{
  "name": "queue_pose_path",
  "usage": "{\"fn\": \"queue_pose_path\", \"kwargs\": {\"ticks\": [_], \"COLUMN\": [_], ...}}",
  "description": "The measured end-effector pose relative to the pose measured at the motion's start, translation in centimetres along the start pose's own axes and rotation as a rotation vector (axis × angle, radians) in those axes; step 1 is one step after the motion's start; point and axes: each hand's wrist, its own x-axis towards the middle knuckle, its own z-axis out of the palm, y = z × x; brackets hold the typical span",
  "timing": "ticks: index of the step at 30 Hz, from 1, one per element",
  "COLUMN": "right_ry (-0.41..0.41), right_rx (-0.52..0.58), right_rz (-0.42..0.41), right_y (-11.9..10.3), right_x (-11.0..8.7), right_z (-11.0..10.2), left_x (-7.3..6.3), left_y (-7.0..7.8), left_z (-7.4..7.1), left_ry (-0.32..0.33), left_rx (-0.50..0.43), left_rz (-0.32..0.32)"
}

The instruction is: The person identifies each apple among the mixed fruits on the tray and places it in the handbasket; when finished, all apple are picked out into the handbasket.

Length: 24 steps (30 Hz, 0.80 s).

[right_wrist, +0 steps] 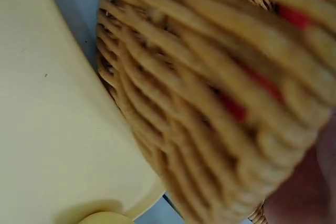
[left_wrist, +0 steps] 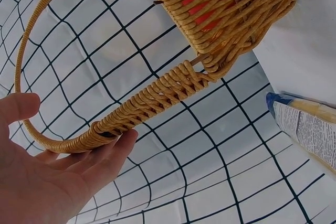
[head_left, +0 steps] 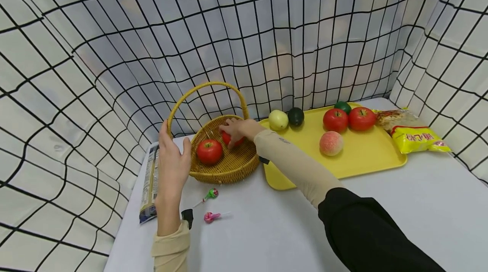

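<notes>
1. Left hand point(head_left: 173, 162), left of centre in the frame: fingers pretty much straight, just resting against the handle point(head_left: 217, 83) of a wicker basket point(head_left: 225, 177), thumb off it.
2. Right hand point(head_left: 241, 129) is down in the basket, mid-frame, fingers curled over a red tomato point(head_left: 227, 138).
3. Second tomato point(head_left: 209, 152) sits in there too, left of that one.
4. Yellow tray point(head_left: 366, 153)'s over on the right, lollipop point(head_left: 212, 193) on the counter point(head_left: 259, 229), lower middle.

Left grip point(head_left: 173, 162) raised, right grip point(head_left: 237, 130) curled downward
</notes>
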Motion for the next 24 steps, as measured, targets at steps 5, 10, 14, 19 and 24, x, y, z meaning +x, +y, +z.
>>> {"fn": "queue_pose_path", "kwargs": {"ticks": [5,10,14,19,24], "right_ry": [0.031,0.127,0.237,0.376,0.509], "right_rx": [0.011,0.055,0.153,0.204,0.212], "right_rz": [-0.057,-0.136,-0.211,-0.263,-0.266], "right_y": [0.6,1.0,1.3,1.4,2.4], "right_x": [-0.5,-2.5,-5.6,-11.1,-17.2], "right_z": [-0.2,-1.2,-2.4,-3.3,-3.6], "left_x": [0.0,0.0,0.0,-0.2,0.1], "left_y": [0.1,0.1,0.1,0.1,0.2], "left_z": [-0.1,-0.1,-0.1,-0.1,-0.1], "left_ry": [-0.010,0.003,0.012,0.010,0.008], "left_rx": [0.015,0.016,0.020,0.027,0.029], "left_rz": [-0.020,-0.006,0.002,-0.010,0.005]}}
